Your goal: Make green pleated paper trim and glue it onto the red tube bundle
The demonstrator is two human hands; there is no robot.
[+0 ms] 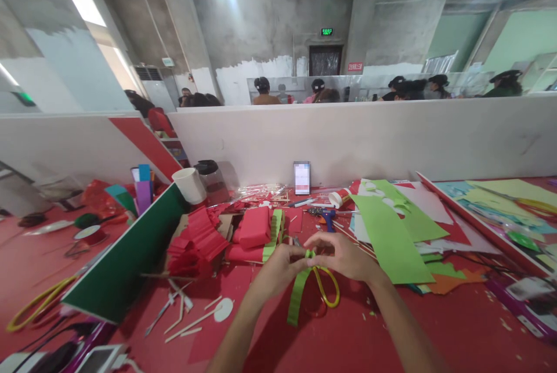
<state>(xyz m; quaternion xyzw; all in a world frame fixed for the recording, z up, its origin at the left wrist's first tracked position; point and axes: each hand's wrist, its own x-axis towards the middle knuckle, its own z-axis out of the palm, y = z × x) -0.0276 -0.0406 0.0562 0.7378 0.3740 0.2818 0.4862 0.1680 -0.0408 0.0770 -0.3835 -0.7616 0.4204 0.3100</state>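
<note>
Both hands meet over the middle of the red table. My left hand (pixel 281 270) pinches a light-green paper strip (pixel 296 300) near its upper end, where it looks bunched or rolled. My right hand (pixel 343 256) comes in from the other side, its fingertips closed on the same bunched end. The strip's long, creased tail hangs down below my left fingers. Behind and under the hands, yellow-handled scissors (pixel 334 297) lie on the table, blades mostly hidden. Just beyond my left hand is another pleated green strip (pixel 273 235), beside red paper bundles (pixel 255 227).
Crumpled red paper (pixel 200 239) is heaped at left by a green board (pixel 126 257). A blue glue gun (pixel 327 219) lies behind my hands, and green sheets (pixel 391 234) at right. A phone (pixel 301 178) leans on the white partition (pixel 357 135). Several people sit beyond.
</note>
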